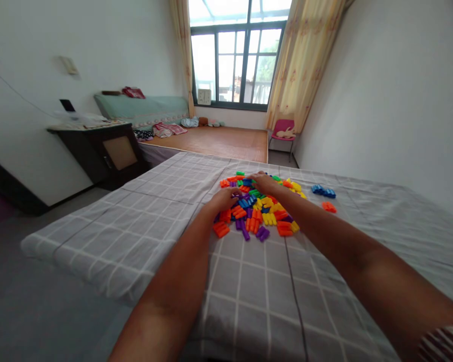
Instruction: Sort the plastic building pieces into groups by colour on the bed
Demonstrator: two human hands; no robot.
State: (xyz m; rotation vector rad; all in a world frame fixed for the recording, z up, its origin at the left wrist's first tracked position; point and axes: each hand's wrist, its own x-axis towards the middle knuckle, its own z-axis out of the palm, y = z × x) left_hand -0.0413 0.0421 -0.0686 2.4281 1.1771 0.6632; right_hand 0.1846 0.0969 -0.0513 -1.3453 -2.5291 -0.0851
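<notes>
A pile of plastic toy building blocks (269, 203) in orange, yellow, purple, blue and green lies on the bed before me. At its left side my left hand (226, 197) rests among the blocks, fingers slightly curved and apart, close to purple and blue ones. My right hand (263, 182) reaches over the far part of the pile, fingers extended to the left beside blue and green blocks. No block shows in either hand, though the fingertips are partly lost among the pieces. Apart from the pile, to the right, lie a row of blue blocks (323, 191) and an orange block cluster (329, 207).
A grey checked sheet (136, 226) covers the bed. Beyond it stands another bed with a brown mat (226, 141). A dark cabinet (98, 151) is at the left, and a pink chair (284, 129) stands below the curtain (305, 60).
</notes>
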